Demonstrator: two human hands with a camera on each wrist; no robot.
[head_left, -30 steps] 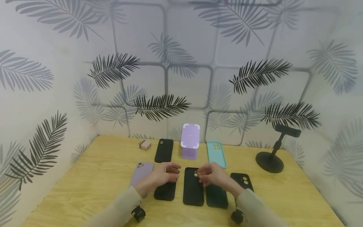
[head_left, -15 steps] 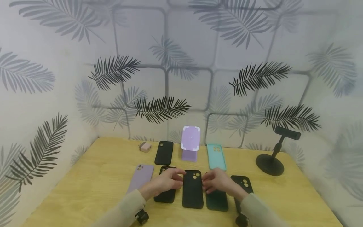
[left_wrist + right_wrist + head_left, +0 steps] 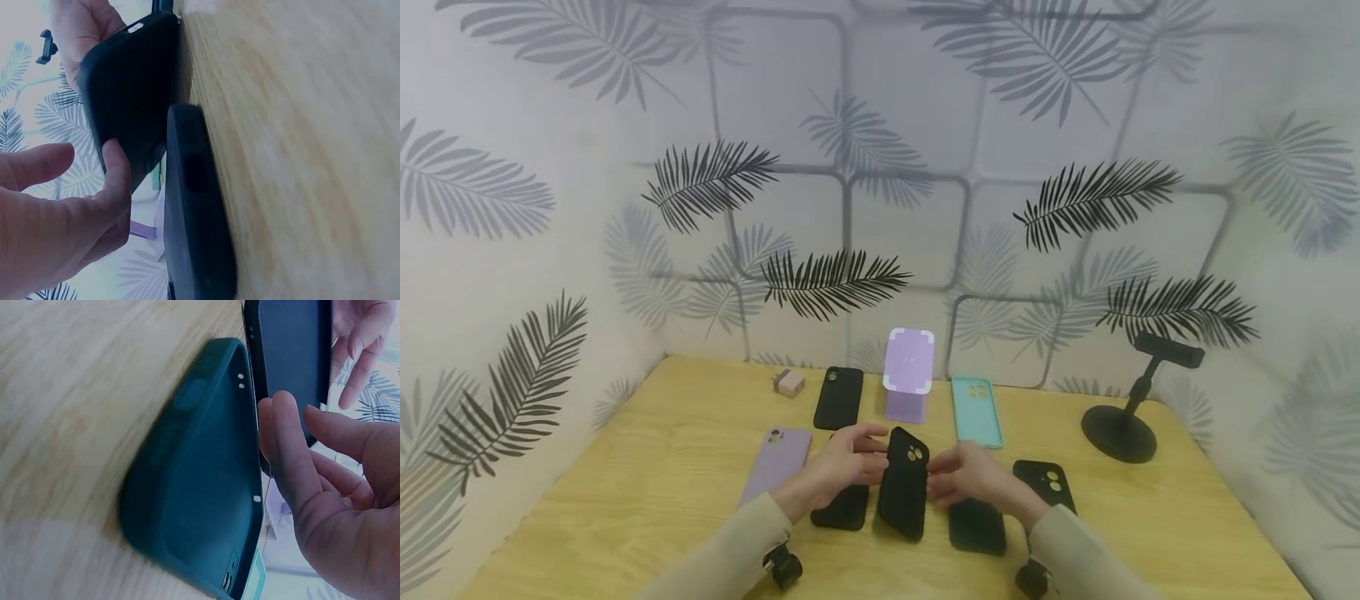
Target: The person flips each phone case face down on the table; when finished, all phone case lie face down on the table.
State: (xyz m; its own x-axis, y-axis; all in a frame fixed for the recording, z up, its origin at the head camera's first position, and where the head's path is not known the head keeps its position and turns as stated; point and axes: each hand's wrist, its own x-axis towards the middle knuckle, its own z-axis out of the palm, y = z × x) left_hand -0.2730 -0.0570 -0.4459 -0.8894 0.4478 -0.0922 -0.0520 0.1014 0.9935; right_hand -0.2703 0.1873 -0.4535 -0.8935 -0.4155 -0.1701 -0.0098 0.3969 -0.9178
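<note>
Matte black case (image 3: 904, 483) now tilted up

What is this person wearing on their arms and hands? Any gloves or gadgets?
No gloves: the left hand and right hand are bare, with no rings or watch visible. Both arms wear long, loose sleeves in a pale beige, the left sleeve and right sleeve ending at the wrists. A small black device hangs under each wrist, left and right.

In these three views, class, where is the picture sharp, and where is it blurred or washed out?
Head view: even soft light, black case and both hands fairly sharp. Left wrist view: wooden table smeared with blur, pale washed background. Right wrist view: dark green case soft at close range, the table blurred too.
</note>
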